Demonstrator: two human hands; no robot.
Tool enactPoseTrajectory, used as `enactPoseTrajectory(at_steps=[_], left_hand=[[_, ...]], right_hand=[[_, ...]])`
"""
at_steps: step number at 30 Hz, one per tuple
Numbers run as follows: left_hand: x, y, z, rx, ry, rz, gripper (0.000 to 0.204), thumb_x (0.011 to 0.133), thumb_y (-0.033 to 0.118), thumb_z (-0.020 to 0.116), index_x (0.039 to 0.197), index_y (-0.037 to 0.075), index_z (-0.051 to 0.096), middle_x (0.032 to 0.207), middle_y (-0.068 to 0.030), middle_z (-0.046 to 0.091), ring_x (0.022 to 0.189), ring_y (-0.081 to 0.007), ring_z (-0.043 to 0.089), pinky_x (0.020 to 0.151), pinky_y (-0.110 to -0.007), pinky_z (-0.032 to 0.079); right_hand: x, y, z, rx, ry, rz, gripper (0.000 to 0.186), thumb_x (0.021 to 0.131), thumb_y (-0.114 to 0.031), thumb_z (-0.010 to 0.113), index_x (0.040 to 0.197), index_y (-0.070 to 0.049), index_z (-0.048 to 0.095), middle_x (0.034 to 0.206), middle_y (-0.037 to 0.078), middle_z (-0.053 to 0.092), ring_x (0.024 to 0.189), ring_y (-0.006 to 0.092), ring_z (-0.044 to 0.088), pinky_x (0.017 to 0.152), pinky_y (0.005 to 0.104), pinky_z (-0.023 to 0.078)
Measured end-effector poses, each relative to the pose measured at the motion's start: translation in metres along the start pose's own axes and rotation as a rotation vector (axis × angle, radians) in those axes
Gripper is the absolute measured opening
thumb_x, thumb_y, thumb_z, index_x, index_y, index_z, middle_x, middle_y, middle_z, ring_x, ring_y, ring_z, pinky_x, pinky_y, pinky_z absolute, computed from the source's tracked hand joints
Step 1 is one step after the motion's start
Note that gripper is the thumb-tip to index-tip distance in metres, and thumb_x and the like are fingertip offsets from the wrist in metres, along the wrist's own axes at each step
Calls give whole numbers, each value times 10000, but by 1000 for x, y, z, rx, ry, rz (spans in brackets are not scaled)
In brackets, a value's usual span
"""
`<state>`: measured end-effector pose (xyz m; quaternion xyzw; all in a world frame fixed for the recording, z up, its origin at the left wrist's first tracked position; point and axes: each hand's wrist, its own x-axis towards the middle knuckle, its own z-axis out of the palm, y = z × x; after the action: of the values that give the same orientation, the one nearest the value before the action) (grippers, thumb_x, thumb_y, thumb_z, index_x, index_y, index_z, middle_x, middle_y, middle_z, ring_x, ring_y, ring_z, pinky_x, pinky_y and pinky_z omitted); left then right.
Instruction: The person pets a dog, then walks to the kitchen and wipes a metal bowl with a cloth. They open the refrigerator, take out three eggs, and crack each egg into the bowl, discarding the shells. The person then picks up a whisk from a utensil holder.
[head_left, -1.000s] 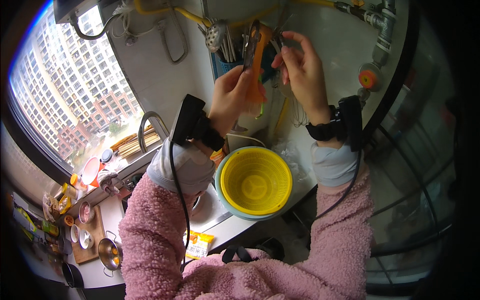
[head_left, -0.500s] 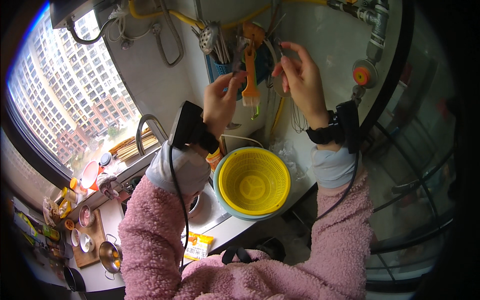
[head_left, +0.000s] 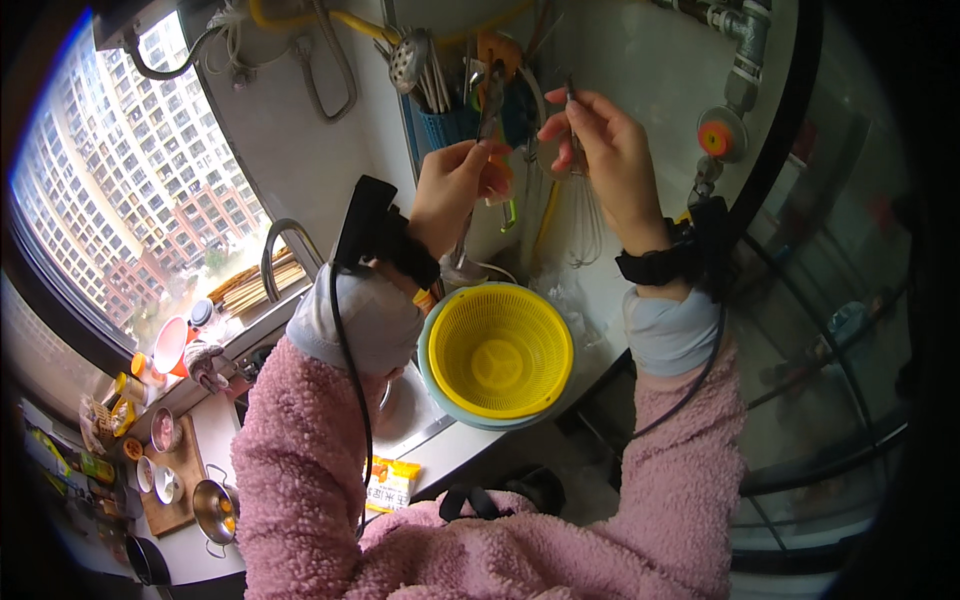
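My left hand (head_left: 455, 195) is closed in a pinch around a dark metal handle. Below it, a metal ladle (head_left: 461, 268) hangs in line with that handle, though my fingers hide the join. To the right, my right hand (head_left: 612, 150) pinches the upper end of a wire whisk (head_left: 586, 228), its loops pointing down along the wall. Behind my left fingers, most of an orange brush is covered. Beyond both hands stands a blue utensil holder (head_left: 447, 128), with a slotted metal spoon (head_left: 408, 62) in it.
A yellow strainer basket (head_left: 500, 350) sits inside a pale blue basin on the counter by the sink. Near me lies a yellow-and-white packet (head_left: 391, 484). On the left are a cutting board (head_left: 190, 500) with bowls and a metal pot (head_left: 213, 510). A gas valve (head_left: 715, 138) is on the right wall.
My left hand has moved slightly right and now covers most of the orange brush. The right hand's fingers sit higher around the whisk's end. The view has shifted a little.
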<state>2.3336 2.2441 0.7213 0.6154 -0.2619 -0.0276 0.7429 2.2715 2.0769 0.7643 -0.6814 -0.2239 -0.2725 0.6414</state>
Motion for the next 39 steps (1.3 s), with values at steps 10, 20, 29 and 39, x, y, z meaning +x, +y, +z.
enactPoseTrajectory(at_steps=[10,20,29,39], left_hand=[[-11,1,0,9,-55,27,294,991,214,444,1044,-18,617,750,-62,622,646,-101,592,655,-238,507],[-7,16,3,-205,-46,-44,315,999,227,417,1070,-23,596,709,-70,602,624,-131,578,597,-270,469],[-6,24,8,-179,-68,51,297,995,209,419,1062,-29,584,622,-47,505,550,-135,512,538,-278,418],[0,16,7,-273,19,-160,297,990,211,420,1049,-28,586,589,-8,388,501,-118,404,497,-267,361]], right_hand=[[-11,-20,4,24,-24,10,230,982,-188,454,1117,-27,547,889,83,646,680,80,551,669,246,516],[-12,-19,7,14,5,-12,228,978,-198,467,1111,-32,551,913,98,666,692,77,556,674,224,490],[-11,-19,5,-31,0,-37,222,978,-207,467,1093,-39,557,931,104,683,724,83,565,706,224,474],[-17,-24,0,-94,23,-40,219,978,-223,473,1085,-52,559,927,105,689,716,75,554,702,215,461]])
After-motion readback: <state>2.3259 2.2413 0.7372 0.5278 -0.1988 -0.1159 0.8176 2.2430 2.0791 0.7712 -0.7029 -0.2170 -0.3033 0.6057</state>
